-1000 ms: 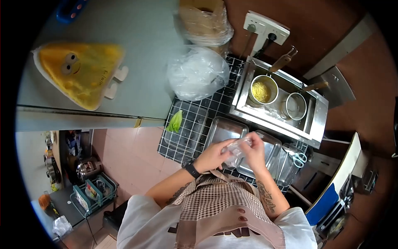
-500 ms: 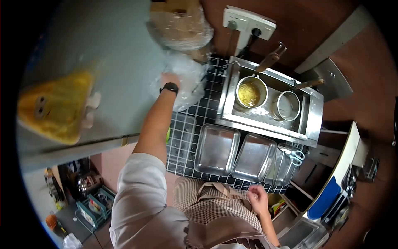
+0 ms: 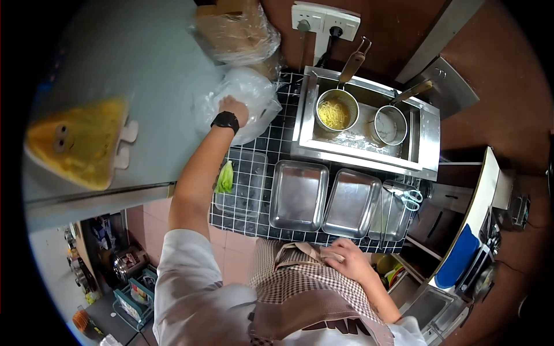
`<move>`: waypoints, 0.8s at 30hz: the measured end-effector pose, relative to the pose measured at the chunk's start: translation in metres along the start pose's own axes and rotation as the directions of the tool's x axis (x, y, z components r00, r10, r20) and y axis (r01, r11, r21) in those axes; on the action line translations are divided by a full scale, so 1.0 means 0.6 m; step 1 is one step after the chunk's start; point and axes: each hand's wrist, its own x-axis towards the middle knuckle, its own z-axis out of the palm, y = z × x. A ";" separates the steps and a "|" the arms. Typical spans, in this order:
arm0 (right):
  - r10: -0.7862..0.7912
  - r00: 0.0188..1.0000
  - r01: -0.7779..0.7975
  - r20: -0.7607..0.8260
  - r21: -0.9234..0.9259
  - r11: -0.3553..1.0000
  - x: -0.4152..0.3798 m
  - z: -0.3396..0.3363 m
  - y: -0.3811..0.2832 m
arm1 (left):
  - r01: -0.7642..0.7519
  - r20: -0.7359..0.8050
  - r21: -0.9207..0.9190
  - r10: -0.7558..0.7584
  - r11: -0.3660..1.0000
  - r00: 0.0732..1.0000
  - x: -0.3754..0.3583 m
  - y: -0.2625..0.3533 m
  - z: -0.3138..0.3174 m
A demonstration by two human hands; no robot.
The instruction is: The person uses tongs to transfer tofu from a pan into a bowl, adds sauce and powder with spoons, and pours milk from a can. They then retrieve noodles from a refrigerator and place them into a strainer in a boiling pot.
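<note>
My left hand (image 3: 234, 111), with a black watch at the wrist, reaches into the crumpled clear plastic bag (image 3: 254, 95) at the back left of the counter. Its fingers look bent, and the plastic and the hand itself hide what they hold. Against the checked apron (image 3: 314, 282) at my waist, my right hand (image 3: 348, 259) has its fingers curled on the cloth. Beside my left forearm, a green leafy vegetable (image 3: 225, 177) lies in a clear shallow tray (image 3: 249, 187).
Two metal trays (image 3: 299, 196) stand at the counter's front. Scissors (image 3: 411, 199) lie across another tray (image 3: 397, 222). In the metal cooker (image 3: 358, 149) sit a strainer with yellow noodles (image 3: 333, 115) and another strainer (image 3: 390, 126). A power socket (image 3: 326, 22) is behind.
My right hand has moved left and up onto the apron. My left hand stays at the bag. The leafy vegetable shows more fully as the view shifts.
</note>
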 end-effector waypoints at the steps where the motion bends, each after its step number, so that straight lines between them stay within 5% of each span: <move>1: 0.004 0.998 -0.005 0.055 0.032 0.999 0.021 0.003 -0.016 | -0.010 -0.173 0.036 0.016 0.999 0.985 -0.019 -0.002 -0.004; 5: -0.182 0.893 0.289 0.412 -0.215 0.933 0.078 0.069 0.018 | -0.211 -0.576 0.009 0.178 0.977 0.798 -0.110 -0.007 -0.051; 7: -0.151 0.881 0.329 0.448 -0.351 0.877 0.098 0.104 0.024 | -0.442 -0.600 -0.319 0.182 0.839 0.779 -0.201 0.013 -0.075; 8: -0.135 0.874 0.351 0.466 -0.416 0.839 0.109 0.114 0.022 | -0.610 -0.754 -0.340 0.181 0.716 0.632 -0.238 0.028 -0.054; 10: -0.169 0.851 0.411 0.497 -0.431 0.804 0.121 0.130 0.008 | -0.448 -0.411 -0.766 0.186 0.461 0.893 -0.355 0.065 -0.057; 11: -0.219 0.849 0.437 0.482 -0.405 0.803 0.128 0.138 -0.001 | -0.551 -0.530 -0.689 0.192 0.471 0.826 -0.380 0.083 0.011; 14: -0.251 0.809 0.492 0.532 -0.377 0.785 0.139 0.135 -0.034 | -0.201 -0.134 -0.933 0.230 0.298 0.964 -0.471 0.130 0.132; 16: -0.304 0.787 0.541 0.537 -0.361 0.760 0.140 0.145 -0.021 | -0.141 -0.132 -0.990 0.217 0.028 0.967 -0.502 0.167 0.240; 18: -0.319 0.797 0.531 0.513 -0.343 0.775 0.139 0.149 -0.022 | 0.289 0.108 -0.857 0.400 -0.427 0.910 -0.530 0.207 0.284; 20: -0.248 0.800 0.480 0.546 -0.336 0.810 0.141 0.140 -0.042 | 0.558 0.277 -0.733 0.578 -0.390 0.768 -0.542 0.224 0.307; 21: -0.207 0.783 0.467 0.586 -0.336 0.818 0.142 0.148 -0.032 | 0.625 0.233 -0.649 0.669 -0.433 0.706 -0.541 0.235 0.327; 24: -0.314 0.735 0.579 0.601 -0.315 0.752 0.137 0.137 -0.060 | 0.512 0.208 -0.820 0.700 -0.257 0.684 -0.523 0.249 0.399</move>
